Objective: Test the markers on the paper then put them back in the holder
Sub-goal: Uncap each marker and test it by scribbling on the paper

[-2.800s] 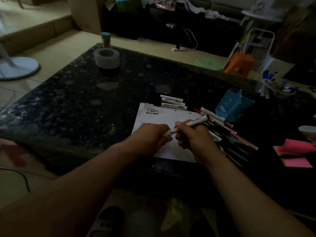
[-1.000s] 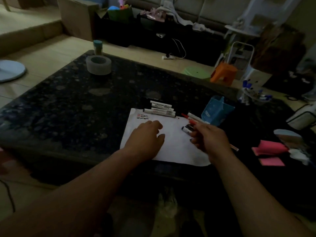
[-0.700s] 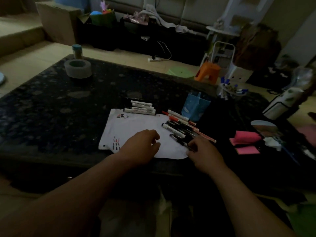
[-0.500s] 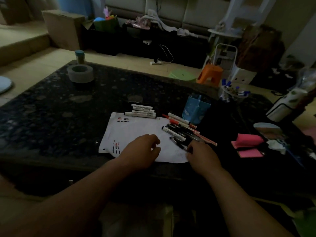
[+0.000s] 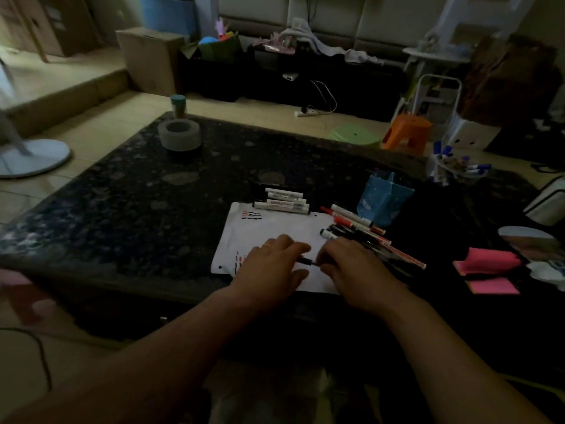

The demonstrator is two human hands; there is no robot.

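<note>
Black and slim, the marker [image 5: 306, 261] being worked lies crosswise over the near part of the paper [image 5: 275, 226]. Its long axis runs roughly parallel to the near edge of the desk [image 5: 128, 209]. Only a short stretch of it shows, bridging the gap between the two hands. The left hand [image 5: 270, 266] has its fingers curled down over one end and the right hand [image 5: 356, 266] closes on the other. Both appear to be holding it, though the dim light hides the exact pinch.

I judge this to be the uncapping step, so the pull must go along that left-to-right axis, with the hands drawing apart. Which end carries the cap I cannot tell.

Short test strokes [image 5: 251, 215] sit at the paper's far left corner, with more near its left edge, and bare sheet lies just beyond the hands. The holder [image 5: 384, 198], a blue box, stands toward the far right of the desk, off the paper's far right corner. The loose pile of markers [image 5: 363, 232] lies between it and the right hand, so the right hand is the nearer one for the return. A few white markers [image 5: 282, 202] lie along the paper's far edge.
</note>
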